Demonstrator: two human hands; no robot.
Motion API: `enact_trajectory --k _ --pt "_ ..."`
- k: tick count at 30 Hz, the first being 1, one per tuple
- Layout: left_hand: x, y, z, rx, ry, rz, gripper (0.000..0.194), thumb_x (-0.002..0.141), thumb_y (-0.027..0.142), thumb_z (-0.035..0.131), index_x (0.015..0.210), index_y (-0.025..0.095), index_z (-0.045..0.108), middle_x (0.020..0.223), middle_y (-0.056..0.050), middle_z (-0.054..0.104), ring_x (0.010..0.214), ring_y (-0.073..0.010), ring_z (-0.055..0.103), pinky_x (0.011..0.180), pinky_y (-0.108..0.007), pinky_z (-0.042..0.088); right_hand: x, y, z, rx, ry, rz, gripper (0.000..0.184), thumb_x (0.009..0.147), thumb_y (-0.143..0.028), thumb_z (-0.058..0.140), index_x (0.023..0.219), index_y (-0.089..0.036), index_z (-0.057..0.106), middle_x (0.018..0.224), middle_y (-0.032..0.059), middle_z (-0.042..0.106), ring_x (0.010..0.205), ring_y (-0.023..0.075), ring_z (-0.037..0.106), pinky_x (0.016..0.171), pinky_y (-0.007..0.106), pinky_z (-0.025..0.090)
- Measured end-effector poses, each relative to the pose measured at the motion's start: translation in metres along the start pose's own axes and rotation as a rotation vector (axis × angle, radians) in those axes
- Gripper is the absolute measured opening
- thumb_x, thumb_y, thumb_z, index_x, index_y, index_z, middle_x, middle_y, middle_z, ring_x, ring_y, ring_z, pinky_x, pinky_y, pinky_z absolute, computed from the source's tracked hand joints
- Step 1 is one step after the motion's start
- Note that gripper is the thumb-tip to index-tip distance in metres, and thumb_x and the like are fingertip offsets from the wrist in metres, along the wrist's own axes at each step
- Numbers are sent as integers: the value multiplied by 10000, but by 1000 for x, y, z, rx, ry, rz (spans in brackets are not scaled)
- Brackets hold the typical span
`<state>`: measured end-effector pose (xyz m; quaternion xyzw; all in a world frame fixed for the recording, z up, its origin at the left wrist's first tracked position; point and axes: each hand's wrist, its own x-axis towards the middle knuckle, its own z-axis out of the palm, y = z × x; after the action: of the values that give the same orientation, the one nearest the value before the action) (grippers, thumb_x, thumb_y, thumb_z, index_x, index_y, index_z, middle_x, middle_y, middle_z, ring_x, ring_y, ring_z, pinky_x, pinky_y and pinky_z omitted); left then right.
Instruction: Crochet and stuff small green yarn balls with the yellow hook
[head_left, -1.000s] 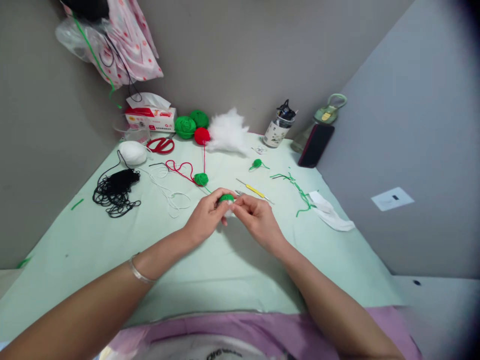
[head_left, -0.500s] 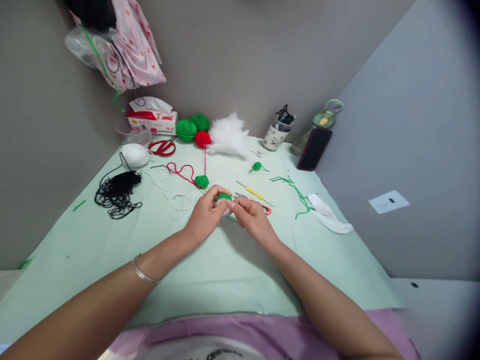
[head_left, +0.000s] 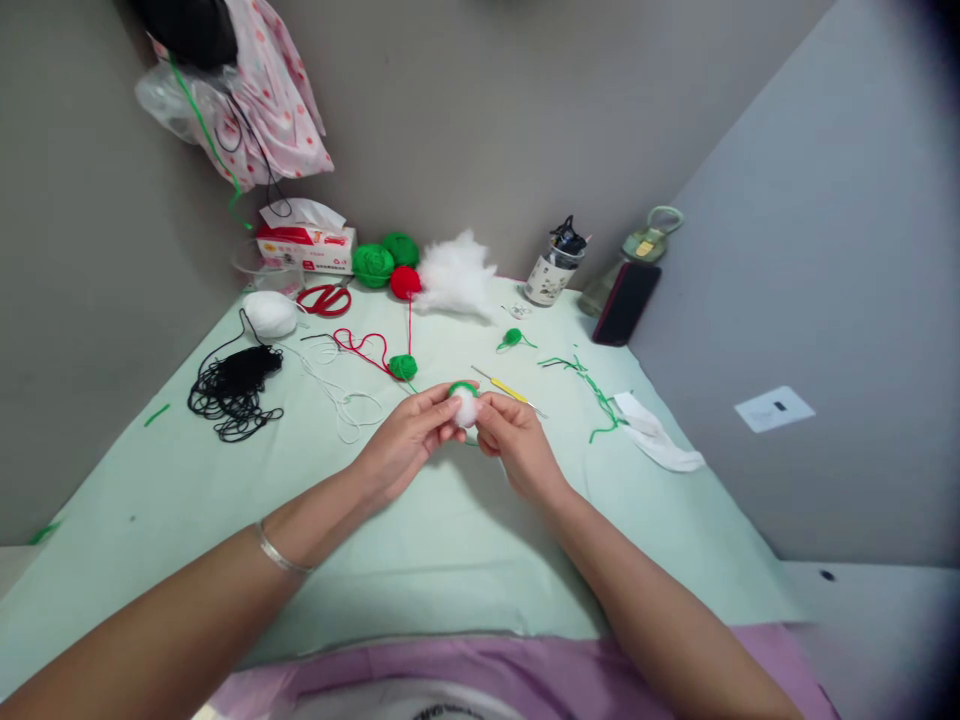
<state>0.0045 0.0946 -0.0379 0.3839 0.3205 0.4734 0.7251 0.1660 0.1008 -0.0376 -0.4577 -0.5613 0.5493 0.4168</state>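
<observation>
Between my two hands, above the table, is a small green crocheted piece [head_left: 463,386] with white stuffing [head_left: 466,408] bulging from its near side. My left hand [head_left: 409,435] pinches it from the left, thumb against the stuffing. From the right, my right hand [head_left: 517,437] grips its edge with thumb and fingers curled. A green yarn strand runs from near the piece toward a small green crocheted ball [head_left: 403,367]. Behind my right fingers lies a yellow-handled crochet hook [head_left: 508,387]. The underside of the held piece is hidden by my fingers.
A fluffy heap of white stuffing [head_left: 457,275] lies at the back beside a red yarn ball [head_left: 406,282] and green yarn balls [head_left: 373,265]. Black yarn [head_left: 238,385] and red scissors [head_left: 325,299] are left. A phone [head_left: 627,304] leans right, near green yarn scraps [head_left: 596,385].
The held piece has turned so its white stuffing faces me, and both hands have shifted slightly right. The orange-handled tool seen behind my right hand is now hidden.
</observation>
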Motion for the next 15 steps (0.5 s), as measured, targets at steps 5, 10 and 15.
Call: enact_trajectory --k 5,10,15 --pt "1 -5 0 -54 -36 -2 198 931 334 691 1044 176 729 1001 -45 667 905 -143 600 887 -253 496 1 1 2 -40 -15 -8 455 860 -617 608 655 -229 484 506 -101 278 468 91 238 471 250 244" --pt "-2 -10 3 -45 26 1 250 894 330 716 1113 213 684 1022 -42 698 951 -172 645 920 -295 504 -1 1 3 -228 -4 -59 430 929 -569 518 667 -231 471 556 -66 355 507 112 304 514 257 295" --pt "1 -18 3 44 189 52 259 832 295 736 1065 201 676 865 10 678 823 -140 620 813 -246 485 -9 8 12 -527 75 -161 227 946 -350 530 760 -223 561 624 -17 462 594 158 396 629 286 326"
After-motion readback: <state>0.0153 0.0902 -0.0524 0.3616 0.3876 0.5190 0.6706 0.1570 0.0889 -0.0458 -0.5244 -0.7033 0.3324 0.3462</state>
